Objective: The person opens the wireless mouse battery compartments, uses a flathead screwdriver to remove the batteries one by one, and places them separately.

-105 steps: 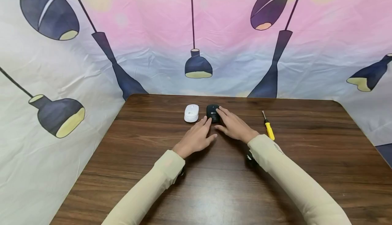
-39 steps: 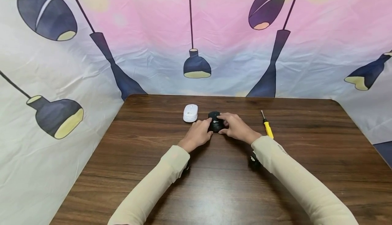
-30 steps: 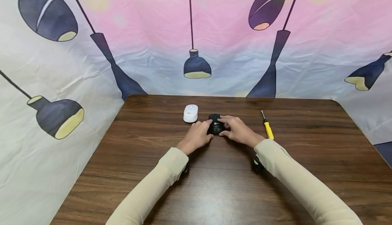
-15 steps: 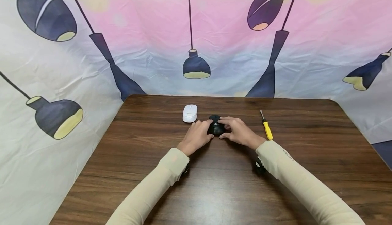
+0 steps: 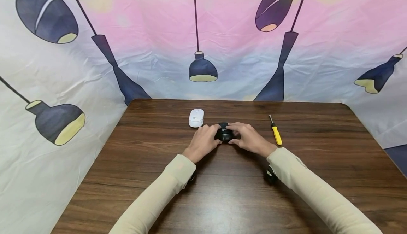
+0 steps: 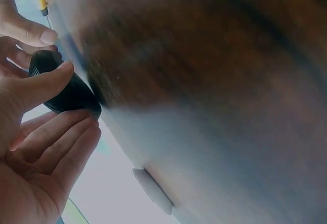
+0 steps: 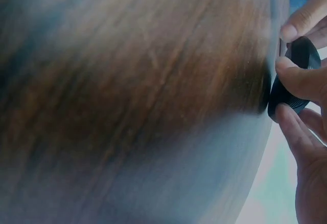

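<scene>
- Head view: L hand [image 5: 203, 143] & R hand [image 5: 250, 138] both pinch blk mouse [image 5: 225, 135], grips half-closed
- Wht mouse [image 5: 196, 117] nr L hand
- Ylw screwdriver [image 5: 276, 135] on tbl [image 5: 222, 191], R side

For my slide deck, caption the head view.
Left grip and right grip hold a black mouse; white mouse and screwdriver nearby.

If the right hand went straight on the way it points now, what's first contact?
The black mouse: the right hand grips it now. Beyond, the left hand, gripping the mouse's other side, is probably next, though depth and exact heading are unclear.
</scene>
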The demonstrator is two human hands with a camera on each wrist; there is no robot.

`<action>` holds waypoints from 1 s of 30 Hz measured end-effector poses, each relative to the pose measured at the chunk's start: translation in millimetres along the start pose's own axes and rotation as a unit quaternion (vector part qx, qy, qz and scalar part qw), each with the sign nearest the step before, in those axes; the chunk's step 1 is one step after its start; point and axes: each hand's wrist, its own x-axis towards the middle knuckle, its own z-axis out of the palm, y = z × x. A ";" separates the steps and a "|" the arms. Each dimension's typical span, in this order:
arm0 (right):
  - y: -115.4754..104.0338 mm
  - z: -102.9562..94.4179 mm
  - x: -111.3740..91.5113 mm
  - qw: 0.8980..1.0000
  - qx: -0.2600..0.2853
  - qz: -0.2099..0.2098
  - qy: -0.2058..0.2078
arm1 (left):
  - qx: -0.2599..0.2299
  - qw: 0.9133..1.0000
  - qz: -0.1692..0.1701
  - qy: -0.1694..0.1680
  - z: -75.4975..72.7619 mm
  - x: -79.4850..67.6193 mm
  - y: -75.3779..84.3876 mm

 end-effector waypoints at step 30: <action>-4.9 -9.2 -2.9 0.994 0.026 -0.078 0.067 | -0.040 0.998 0.029 0.039 -12.0 -6.5 0.0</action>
